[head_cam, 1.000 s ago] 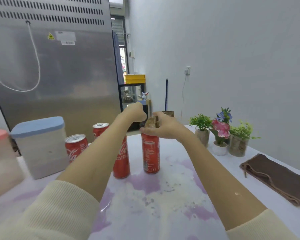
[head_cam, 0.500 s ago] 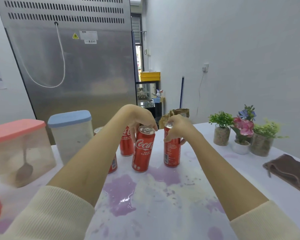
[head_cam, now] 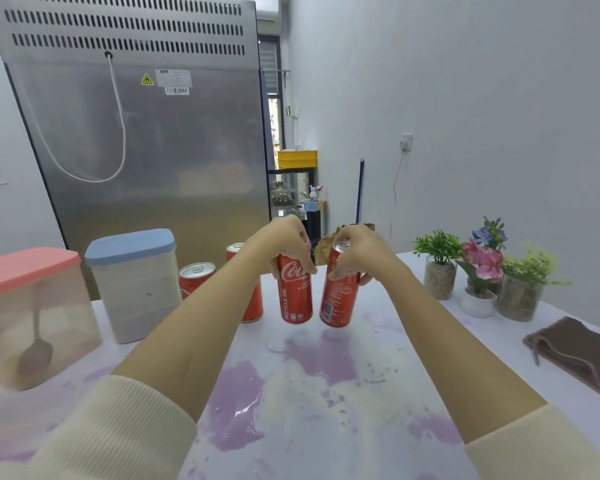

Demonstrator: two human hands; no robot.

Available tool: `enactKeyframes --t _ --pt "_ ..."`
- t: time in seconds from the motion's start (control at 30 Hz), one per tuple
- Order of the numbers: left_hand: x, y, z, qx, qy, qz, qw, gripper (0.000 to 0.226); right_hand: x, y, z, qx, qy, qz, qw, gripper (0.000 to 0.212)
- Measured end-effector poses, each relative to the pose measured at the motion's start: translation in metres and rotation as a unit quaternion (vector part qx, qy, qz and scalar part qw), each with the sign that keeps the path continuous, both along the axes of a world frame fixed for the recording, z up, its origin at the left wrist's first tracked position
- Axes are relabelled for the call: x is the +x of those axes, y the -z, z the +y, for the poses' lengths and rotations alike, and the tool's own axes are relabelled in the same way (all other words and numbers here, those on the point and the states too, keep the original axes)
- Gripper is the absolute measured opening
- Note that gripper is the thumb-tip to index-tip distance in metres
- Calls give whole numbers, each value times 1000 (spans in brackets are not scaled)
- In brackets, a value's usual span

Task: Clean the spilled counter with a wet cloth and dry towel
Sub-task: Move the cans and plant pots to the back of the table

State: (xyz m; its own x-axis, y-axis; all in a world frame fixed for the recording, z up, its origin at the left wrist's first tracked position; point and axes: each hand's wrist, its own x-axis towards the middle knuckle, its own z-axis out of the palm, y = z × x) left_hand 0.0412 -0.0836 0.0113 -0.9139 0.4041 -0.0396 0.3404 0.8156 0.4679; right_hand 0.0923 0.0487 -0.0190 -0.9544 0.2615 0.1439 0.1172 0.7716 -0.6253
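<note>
Two red cans lifted clear of the spill-stained bench.

Left hand (head_cam: 284, 245) curled round the top of an upright can (head_cam: 294, 292); right hand (head_cam: 355, 252) gripping a tilted can (head_cam: 338, 296) just beside it. Purple and white spill (head_cam: 291, 389) spread on the bench (head_cam: 413, 344) below. Brown towel (head_cam: 582, 355) folded at far right, well apart.

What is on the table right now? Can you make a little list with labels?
left hand: grips a can, lifted
right hand: grips another can, lifted and tilted
other cans: two, standing behind the left arm
spill: purple and whitish, under the arms
towel: brown, folded, at right
tubs: blue lid, pink lid
plants: three pots, right
</note>
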Motion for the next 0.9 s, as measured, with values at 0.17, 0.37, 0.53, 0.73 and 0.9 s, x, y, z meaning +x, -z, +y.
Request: enactKeyframes --t 0.17,0.37,0.53,0.73,0.9 --pt "-14 -5 41 45 27 58 997 59 -2 -23 37 -14 46 54 997 63" --pt "-42 14 107 103 45 102 988 53 -22 -12 93 47 99 108 988 57" --pt "-63 45 157 98 56 132 985 50 -39 12 124 79 97 70 990 57" --pt "-75 54 187 101 57 144 983 53 -55 28 147 85 104 86 987 55" --pt "-82 47 193 102 52 129 985 57 -64 38 154 149 186 118 964 39"
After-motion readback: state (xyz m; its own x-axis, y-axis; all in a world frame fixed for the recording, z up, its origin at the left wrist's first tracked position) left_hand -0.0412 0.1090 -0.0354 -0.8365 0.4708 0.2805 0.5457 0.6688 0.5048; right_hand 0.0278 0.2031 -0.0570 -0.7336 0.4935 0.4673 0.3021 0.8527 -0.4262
